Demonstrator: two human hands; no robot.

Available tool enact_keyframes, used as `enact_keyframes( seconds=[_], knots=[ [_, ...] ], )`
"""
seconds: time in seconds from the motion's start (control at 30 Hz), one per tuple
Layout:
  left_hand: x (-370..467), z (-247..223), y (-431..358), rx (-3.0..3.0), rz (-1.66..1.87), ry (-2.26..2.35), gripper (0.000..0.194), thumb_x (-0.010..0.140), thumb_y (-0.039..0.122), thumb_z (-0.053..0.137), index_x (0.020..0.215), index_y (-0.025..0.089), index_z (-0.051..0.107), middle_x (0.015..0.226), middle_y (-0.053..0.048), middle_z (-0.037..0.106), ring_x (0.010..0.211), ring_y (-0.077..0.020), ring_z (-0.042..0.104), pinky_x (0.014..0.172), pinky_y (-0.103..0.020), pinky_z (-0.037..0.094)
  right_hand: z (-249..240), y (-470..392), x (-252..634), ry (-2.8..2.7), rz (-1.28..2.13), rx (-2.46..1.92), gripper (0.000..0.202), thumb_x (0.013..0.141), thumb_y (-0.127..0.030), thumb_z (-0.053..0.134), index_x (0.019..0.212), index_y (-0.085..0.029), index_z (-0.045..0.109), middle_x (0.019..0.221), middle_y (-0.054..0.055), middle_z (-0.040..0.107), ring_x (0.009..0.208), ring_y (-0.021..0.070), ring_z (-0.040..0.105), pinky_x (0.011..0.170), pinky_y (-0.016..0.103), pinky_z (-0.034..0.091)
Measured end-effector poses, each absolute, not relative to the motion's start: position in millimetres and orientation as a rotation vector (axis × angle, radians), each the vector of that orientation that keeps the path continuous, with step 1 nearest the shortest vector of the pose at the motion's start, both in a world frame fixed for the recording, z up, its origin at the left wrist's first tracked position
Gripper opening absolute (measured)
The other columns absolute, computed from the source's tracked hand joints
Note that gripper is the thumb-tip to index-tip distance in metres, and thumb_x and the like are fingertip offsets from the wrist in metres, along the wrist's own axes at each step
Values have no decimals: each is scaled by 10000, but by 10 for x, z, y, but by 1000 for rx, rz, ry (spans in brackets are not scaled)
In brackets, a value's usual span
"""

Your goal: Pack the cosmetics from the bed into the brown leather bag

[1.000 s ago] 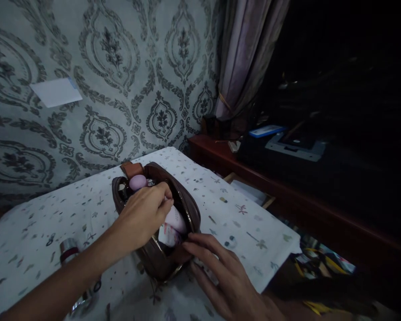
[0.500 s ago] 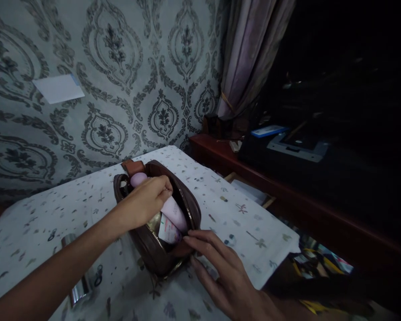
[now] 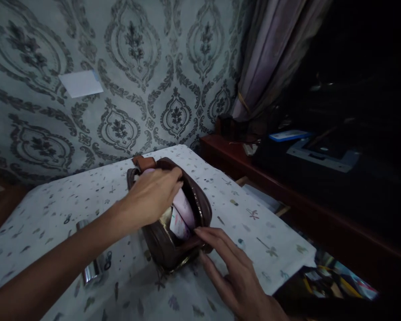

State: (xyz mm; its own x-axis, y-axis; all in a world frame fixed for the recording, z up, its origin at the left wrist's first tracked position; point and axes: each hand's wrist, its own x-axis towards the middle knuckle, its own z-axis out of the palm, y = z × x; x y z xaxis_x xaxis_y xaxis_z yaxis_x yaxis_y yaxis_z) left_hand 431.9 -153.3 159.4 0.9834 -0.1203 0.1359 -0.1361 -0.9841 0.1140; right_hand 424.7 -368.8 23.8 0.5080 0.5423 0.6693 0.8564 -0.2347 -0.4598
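A brown zip-up toiletry bag [image 3: 158, 249] lies unzipped on the patterned cloth. Inside it are a pale pink tube [image 3: 184, 206], a white packet with red print [image 3: 178, 226] and something gold-coloured [image 3: 166, 217]. My left hand [image 3: 155, 191] reaches over the bag's mouth with its fingers curled down beside the pink tube; what they hold, if anything, is hidden. With thumb and fingers on either side of its near right end, my right hand [image 3: 229, 267] grips the bag's edge.
A shiny silver cylinder [image 3: 91, 272] lies left of the bag, partly under my left forearm. White cloth [image 3: 257, 240] covers the table. At right, a dark red desk [image 3: 227, 149] stands alongside an open drawer [image 3: 262, 196]. A patterned wall [image 3: 173, 67] rises behind.
The view has shifted, so the scene sits further right. My left hand has moved over the rounded pink item at the bag's far end, nearly covering it. My right hand stays on the bag's edge.
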Motion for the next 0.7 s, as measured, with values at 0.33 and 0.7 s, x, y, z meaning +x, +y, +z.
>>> enact_keyframes(
  seconds=[0.33, 0.7],
  knots=[
    [3271, 1131, -496, 2720, 146, 607, 306, 943, 455, 376, 1031, 207, 534, 778, -4, 574, 725, -183, 552, 664, -287, 385, 190, -3644, 4256, -1120, -399, -1866, 368, 965, -164, 539, 1324, -239, 558, 1185, 96, 645, 1051, 208, 666, 902, 329, 590],
    [2583, 408, -342, 2402, 21, 1203, 497, 912, 589, 456, 1212, 199, 387, 820, -32, 657, 753, -235, 650, 653, -306, 433, -44, -3703, 4348, -1082, -418, -1961, 393, 973, -427, 520, 1320, -260, 592, 1183, 95, 669, 972, 268, 681, 760, 395, 587]
  ],
)
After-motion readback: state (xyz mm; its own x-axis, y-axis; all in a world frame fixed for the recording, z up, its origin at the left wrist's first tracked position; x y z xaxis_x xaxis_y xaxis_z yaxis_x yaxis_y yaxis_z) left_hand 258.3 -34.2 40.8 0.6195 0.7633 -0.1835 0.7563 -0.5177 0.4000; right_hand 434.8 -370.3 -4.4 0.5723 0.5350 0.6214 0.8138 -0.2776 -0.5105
